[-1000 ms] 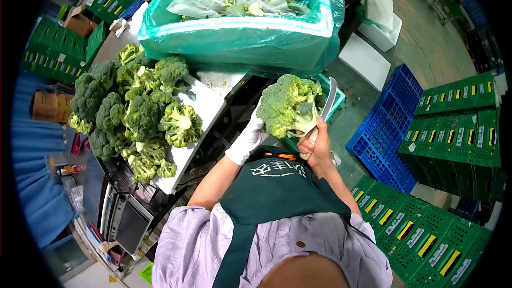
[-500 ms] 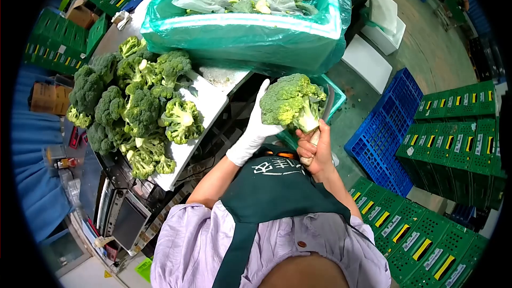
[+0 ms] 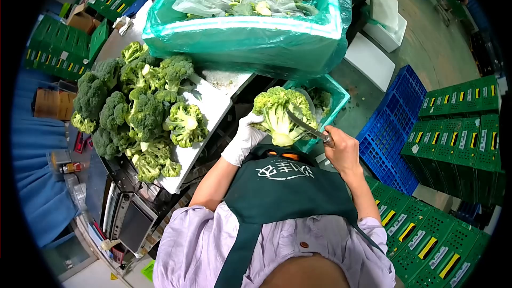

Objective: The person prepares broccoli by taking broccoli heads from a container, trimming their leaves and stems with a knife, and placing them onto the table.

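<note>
My left hand (image 3: pixel 247 136), in a white glove, is closed on a head of broccoli (image 3: pixel 280 109) in front of my apron. The cut stem end points down toward me, and the florets fan out above. My bare right hand (image 3: pixel 342 150) grips the handle of a knife (image 3: pixel 310 128). Its curved dark blade lies against the right side of the broccoli's stems. Left of my hands, a pile of broccoli heads (image 3: pixel 141 112) rests on a white board (image 3: pixel 210 108).
A white foam box (image 3: pixel 250 29) lined with green plastic holds broccoli and clear film ahead. Below it stands a smaller green-lined bin (image 3: pixel 341 96) with green pieces inside. A blue pallet (image 3: pixel 392 128) and stacked green crates (image 3: pixel 453 138) are on the right.
The broccoli has turned so its stem side faces me. My right hand has moved right and slightly down from the stem, and the knife blade now shows against the head.
</note>
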Tool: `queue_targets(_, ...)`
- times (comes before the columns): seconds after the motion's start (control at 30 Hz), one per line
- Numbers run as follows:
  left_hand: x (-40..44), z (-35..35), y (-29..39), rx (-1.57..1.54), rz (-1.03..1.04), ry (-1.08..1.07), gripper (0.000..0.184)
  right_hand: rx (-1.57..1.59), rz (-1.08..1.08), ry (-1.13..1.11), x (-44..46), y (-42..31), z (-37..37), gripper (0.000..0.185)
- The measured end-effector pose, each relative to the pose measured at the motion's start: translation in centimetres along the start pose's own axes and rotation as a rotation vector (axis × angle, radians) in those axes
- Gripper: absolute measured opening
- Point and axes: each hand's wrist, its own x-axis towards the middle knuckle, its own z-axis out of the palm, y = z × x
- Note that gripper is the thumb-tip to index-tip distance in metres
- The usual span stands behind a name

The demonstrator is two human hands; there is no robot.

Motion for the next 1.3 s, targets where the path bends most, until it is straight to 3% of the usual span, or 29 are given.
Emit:
queue_targets(0.33,-0.6,1.2,-0.6,0.267,0.114,0.063,0.061,-0.167,0.026,-0.004,-0.7,2.4,2.1,0.035)
queue_targets(0.67,-0.2,0.0,-0.9,0.314,0.137,0.082,0.062,-0.177,0.089,-0.055,-0.5,3.9,3.8,0.028)
queue_targets(0.77,-0.7,0.2,-1.2,0.385,0.174,0.099,0.067,-0.236,0.543,-0.315,0.2,7.0,3.9,0.021)
queue_targets(0.83,-1.2,0.5,-0.8,0.334,0.224,-0.028,0.076,-0.050,0.626,-0.213,-0.8,10.5,4.7,0.019)
queue_targets(0.9,-1.1,0.4,0.0,0.463,0.244,0.023,0.077,0.005,0.658,-0.269,-1.9,10.6,4.4,0.019)
queue_targets(1.03,-0.7,-3.6,0.0,0.211,0.251,0.083,0.068,0.043,0.491,-0.078,-1.6,5.6,2.4,0.020)
queue_targets(1.1,-0.5,-4.2,0.1,0.212,0.250,0.016,0.065,0.127,0.183,0.089,-1.6,3.4,2.0,0.026)
queue_targets(1.17,-0.4,-4.1,0.5,0.190,0.230,0.010,0.063,0.105,0.099,0.105,-1.5,2.0,1.9,0.025)
queue_targets(1.27,0.4,-5.9,0.3,-0.210,0.113,-0.277,0.064,0.099,-0.048,0.144,-1.4,0.6,1.9,0.024)
queue_targets(1.3,0.8,-6.4,0.1,-0.083,0.195,-0.265,0.064,0.115,-0.109,0.181,-1.4,0.4,1.9,0.024)
